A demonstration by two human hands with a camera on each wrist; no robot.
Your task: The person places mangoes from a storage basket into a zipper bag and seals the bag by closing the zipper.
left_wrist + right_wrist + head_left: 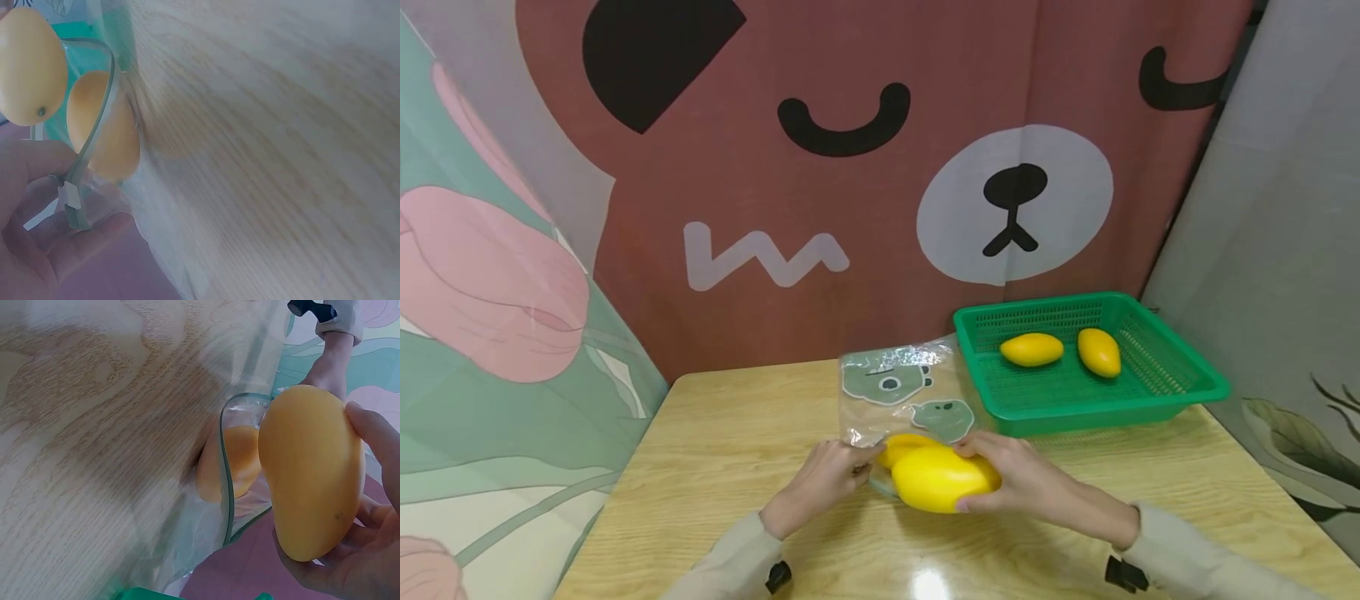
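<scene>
Taking the held mango as the hub of my clock, I start at nine o'clock, where the left hand (826,482) pinches the zip edge (112,72) of a clear bag (883,375) beside its white slider (73,195); I read that grip as keeping the mouth parted, since the film looks too limp to stand by itself. The bag spreads over the wooden table (737,417) from eleven to twelve, its green animal prints facing up. At about ten to eleven, just within its mouth, lies the bagged mango (119,140), whose weight probably helps steady the plastic. At the hub, the held mango (946,481) sits in front of that opening, lifted by the right hand (1030,477) at three o'clock; thumb and fingers wrap its right side, which I judge leaves the end toward the bag unobstructed. I cannot tell whether the two mangoes touch. Toward two o'clock a green basket (1090,421) stands beside the bag, within easy reach of the right hand, I would say. Inside, the left basket mango (1032,350) lies lengthwise from nine to three, and the right basket mango (1099,352) slants from eleven to five, apart from it.
</scene>
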